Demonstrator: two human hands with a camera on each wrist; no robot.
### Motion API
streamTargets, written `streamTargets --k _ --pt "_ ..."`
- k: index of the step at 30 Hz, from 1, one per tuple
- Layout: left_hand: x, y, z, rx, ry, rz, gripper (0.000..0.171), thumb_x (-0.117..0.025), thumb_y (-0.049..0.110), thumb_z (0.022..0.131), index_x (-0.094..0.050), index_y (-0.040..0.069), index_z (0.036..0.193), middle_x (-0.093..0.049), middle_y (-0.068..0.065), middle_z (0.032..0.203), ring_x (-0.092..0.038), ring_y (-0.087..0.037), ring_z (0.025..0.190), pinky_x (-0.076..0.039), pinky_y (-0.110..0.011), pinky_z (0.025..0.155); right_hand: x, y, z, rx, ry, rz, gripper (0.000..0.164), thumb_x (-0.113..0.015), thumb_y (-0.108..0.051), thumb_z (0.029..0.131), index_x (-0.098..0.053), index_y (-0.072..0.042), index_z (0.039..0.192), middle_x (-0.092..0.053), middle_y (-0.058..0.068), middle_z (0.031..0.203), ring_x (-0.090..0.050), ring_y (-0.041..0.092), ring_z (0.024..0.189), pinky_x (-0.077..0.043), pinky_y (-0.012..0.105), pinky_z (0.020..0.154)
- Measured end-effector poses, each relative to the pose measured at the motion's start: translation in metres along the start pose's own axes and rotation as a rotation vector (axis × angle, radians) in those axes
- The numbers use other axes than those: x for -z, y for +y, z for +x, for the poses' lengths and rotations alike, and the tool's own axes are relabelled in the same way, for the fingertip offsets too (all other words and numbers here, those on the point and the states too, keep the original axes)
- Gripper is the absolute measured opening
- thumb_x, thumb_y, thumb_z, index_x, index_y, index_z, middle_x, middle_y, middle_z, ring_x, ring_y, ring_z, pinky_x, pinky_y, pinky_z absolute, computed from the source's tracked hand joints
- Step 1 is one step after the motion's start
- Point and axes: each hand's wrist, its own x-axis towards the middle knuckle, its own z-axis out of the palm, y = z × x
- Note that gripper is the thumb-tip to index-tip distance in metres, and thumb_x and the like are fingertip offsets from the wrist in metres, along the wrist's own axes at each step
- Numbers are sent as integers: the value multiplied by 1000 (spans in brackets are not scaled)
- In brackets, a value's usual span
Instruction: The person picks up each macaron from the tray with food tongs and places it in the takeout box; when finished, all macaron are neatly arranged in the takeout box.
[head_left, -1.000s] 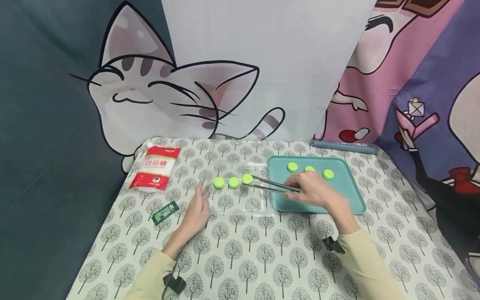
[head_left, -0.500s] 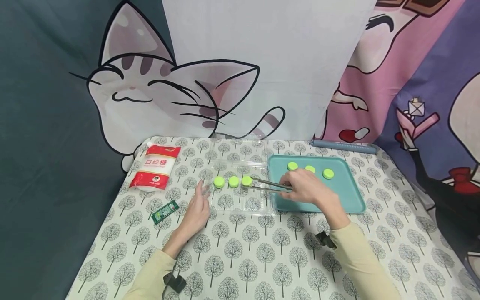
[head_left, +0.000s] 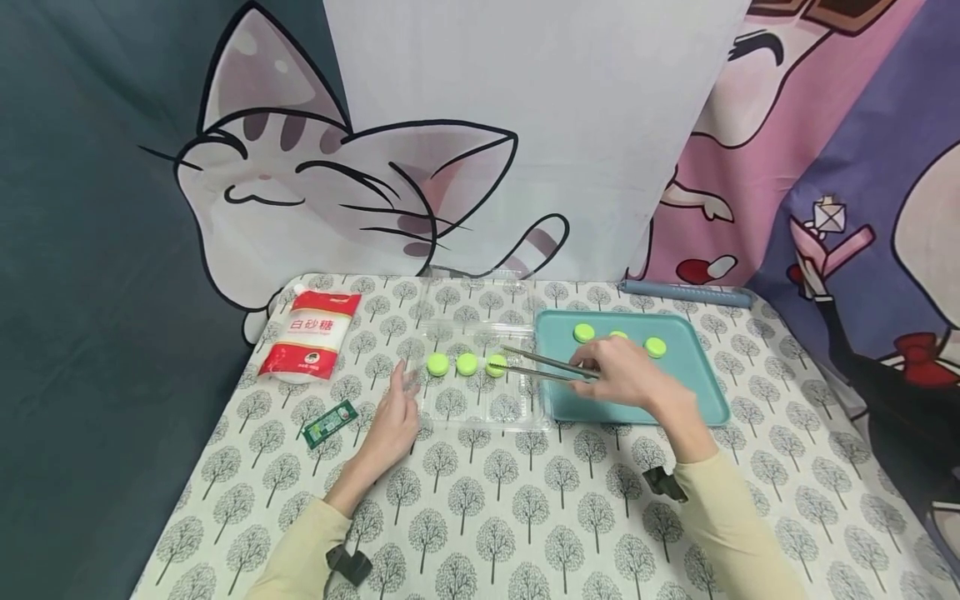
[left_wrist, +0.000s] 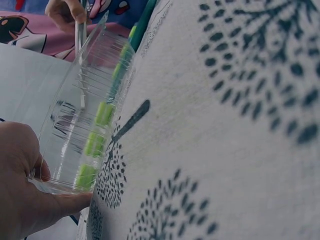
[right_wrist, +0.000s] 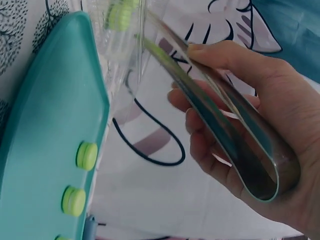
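Observation:
My right hand (head_left: 622,371) holds metal tongs (head_left: 551,365), their arms spread. The tong tips are over and beside the nearest green macaron (head_left: 496,367), the rightmost of three in a clear plastic box (head_left: 480,415). The other two macarons, one at the left (head_left: 438,364) and one in the middle (head_left: 467,364), sit in a row with it. At the box's left side, my left hand (head_left: 392,421) pinches the wall between thumb and fingers, as the left wrist view shows. In the right wrist view the tongs (right_wrist: 220,115) lie across the palm, with fingers curled round them.
A teal tray (head_left: 637,408) right of the box bears three more green macarons, one partly hidden by my right hand. The box's lid (head_left: 476,296) lies open behind it. At the left are a red and white sugar bag (head_left: 311,336) and a small green packet (head_left: 330,423).
The tongs have opened and let go of the rightmost macaron, which now lies in the box. My right hand has moved slightly left, then back right. My left hand stays at the box.

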Motion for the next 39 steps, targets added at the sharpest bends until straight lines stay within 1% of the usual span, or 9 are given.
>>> streamTargets --k 7,9,13,16,18,24,28,33,39 --pt "0 1 1 11 -7 -3 66 -36 6 105 -2 1 162 -31 -25 162 -42 -40 144 -28 -53 124 5 17 -21 -23 114 79 29 -83 -16 80 -76 -4 106 -72 5 83 -55 8 64 -50 23 57" --pt "0 0 1 13 -9 -4 66 -36 6 105 -2 2 162 -31 -24 162 -42 -41 144 -29 -54 124 5 24 -28 -22 149 73 30 -83 -17 81 -76 -4 107 -73 4 84 -58 9 65 -52 24 59" --pt "0 -1 1 18 -9 1 65 -35 7 106 -2 2 162 -31 -25 162 -43 -41 144 -29 -55 123 5 37 -40 -11 232 39 33 -84 -18 80 -75 -3 109 -76 7 91 -66 14 75 -58 32 69" --pt "0 0 1 21 -7 2 66 -36 7 106 -2 2 162 -31 -24 162 -43 -41 144 -29 -55 123 6 44 -49 -26 276 37 34 -84 -17 80 -75 -2 110 -76 7 91 -67 15 75 -58 31 69" --pt "0 0 1 19 -7 2 65 -36 7 106 -2 2 162 -31 -24 162 -43 -41 144 -29 -55 123 7 49 -54 -51 292 36 35 -84 -18 81 -75 -3 111 -75 6 89 -64 13 71 -56 29 67" --pt "0 0 0 20 -9 -14 66 -36 6 105 -2 1 162 -30 -24 163 -42 -41 144 -29 -54 124 9 61 -71 -127 326 28 37 -83 -21 82 -74 -1 113 -76 12 94 -64 15 74 -54 30 69" --pt "0 -1 0 27 -13 -23 66 -36 6 105 -2 2 162 -29 -24 163 -42 -41 145 -29 -54 124 9 71 -83 -158 362 29 35 -83 -19 82 -74 -2 111 -75 13 94 -63 16 74 -52 24 64" --pt "1 -2 0 35 -18 -28 66 -36 7 106 -1 3 162 -28 -24 163 -42 -40 145 -30 -54 123 7 83 -97 -225 394 28 35 -83 -22 83 -75 -5 112 -75 10 92 -59 7 71 -50 20 60" --pt "0 -2 1 36 -19 -30 66 -35 7 106 -1 4 162 -29 -23 164 -42 -40 145 -29 -54 124 7 96 -114 -312 400 55 37 -82 -25 84 -73 -4 113 -71 7 84 -56 1 68 -49 20 57"
